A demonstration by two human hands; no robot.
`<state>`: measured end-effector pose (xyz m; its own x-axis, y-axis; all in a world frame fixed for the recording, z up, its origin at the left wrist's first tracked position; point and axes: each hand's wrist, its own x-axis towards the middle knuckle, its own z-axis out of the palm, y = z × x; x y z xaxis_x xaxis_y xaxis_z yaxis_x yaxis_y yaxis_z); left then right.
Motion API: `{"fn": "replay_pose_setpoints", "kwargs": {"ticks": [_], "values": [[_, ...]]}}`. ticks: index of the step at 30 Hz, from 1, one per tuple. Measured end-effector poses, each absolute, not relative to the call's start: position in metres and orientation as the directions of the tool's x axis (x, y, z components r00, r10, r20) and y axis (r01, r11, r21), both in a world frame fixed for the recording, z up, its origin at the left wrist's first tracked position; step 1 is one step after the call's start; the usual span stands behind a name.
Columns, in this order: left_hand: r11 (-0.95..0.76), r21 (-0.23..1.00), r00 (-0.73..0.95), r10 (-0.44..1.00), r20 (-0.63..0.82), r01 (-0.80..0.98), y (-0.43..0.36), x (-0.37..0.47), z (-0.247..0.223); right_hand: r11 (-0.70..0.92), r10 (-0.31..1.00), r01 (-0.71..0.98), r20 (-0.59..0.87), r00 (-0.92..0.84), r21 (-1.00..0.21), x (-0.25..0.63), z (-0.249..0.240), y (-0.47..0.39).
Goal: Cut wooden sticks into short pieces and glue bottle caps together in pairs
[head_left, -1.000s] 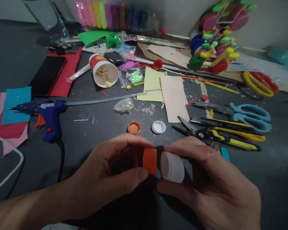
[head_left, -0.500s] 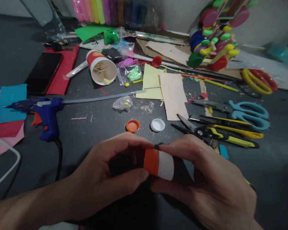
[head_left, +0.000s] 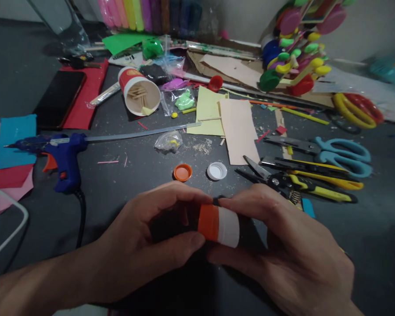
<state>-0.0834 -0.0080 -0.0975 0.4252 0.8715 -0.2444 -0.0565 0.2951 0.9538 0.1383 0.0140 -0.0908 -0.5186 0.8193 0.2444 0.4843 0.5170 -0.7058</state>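
Left hand (head_left: pixel 134 237) pinches a round orange plastic cap (head_left: pixel 208 222) against the round white plastic cap (head_left: pixel 229 227) the right hand (head_left: pixel 292 245) grips, over the dark tabletop (head_left: pixel 141 173), and they're probably light, stiff, kinda slick, so grab the sides.

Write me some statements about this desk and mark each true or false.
1. The left hand holds an orange cap. True.
2. The right hand holds a blue cap. False: the right hand holds a white cap.
3. An orange lid and a white lid lie on the desk. True.
4. The paper cup stands upright. False: the paper cup lies on its side, with sticks inside.
5. A glue gun lies at the left. True.
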Motion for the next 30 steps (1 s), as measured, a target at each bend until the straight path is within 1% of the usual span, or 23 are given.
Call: {"fn": "replay_pose_setpoints", "kwargs": {"ticks": [6, 9, 12, 15, 18, 22, 25, 30], "values": [[0.308, 0.949, 0.418, 0.873, -0.253, -0.069, -0.006, -0.082, -0.098, 0.521, 0.82, 0.5, 0.243, -0.518, -0.692, 0.139, -0.09, 0.014], [0.384, 0.917, 0.428, 0.85, -0.306, -0.108, -0.003, -0.08, -0.096, 0.514, 0.823, 0.503, 0.234, -0.517, -0.695, 0.138, -0.09, 0.014], [0.487, 0.855, 0.44, 0.817, -0.373, -0.179, 0.0, -0.079, -0.094, 0.489, 0.841, 0.537, 0.208, -0.5, -0.687, 0.138, -0.09, 0.014], [0.534, 0.812, 0.438, 0.804, -0.402, -0.235, 0.002, -0.078, -0.093, 0.478, 0.842, 0.528, 0.196, -0.502, -0.702, 0.139, -0.091, 0.013], [0.54, 0.801, 0.42, 0.81, -0.41, -0.259, 0.001, -0.078, -0.093, 0.466, 0.841, 0.514, 0.181, -0.51, -0.72, 0.142, -0.091, 0.011], [0.525, 0.814, 0.41, 0.818, -0.402, -0.248, -0.001, -0.077, -0.093, 0.45, 0.847, 0.508, 0.169, -0.504, -0.735, 0.143, -0.091, 0.01], [0.533, 0.811, 0.412, 0.813, -0.411, -0.243, 0.0, -0.077, -0.094, 0.446, 0.849, 0.513, 0.166, -0.501, -0.734, 0.141, -0.091, 0.011], [0.538, 0.794, 0.418, 0.814, -0.403, -0.282, 0.003, -0.077, -0.099, 0.446, 0.851, 0.516, 0.169, -0.497, -0.731, 0.138, -0.09, 0.013]]}}
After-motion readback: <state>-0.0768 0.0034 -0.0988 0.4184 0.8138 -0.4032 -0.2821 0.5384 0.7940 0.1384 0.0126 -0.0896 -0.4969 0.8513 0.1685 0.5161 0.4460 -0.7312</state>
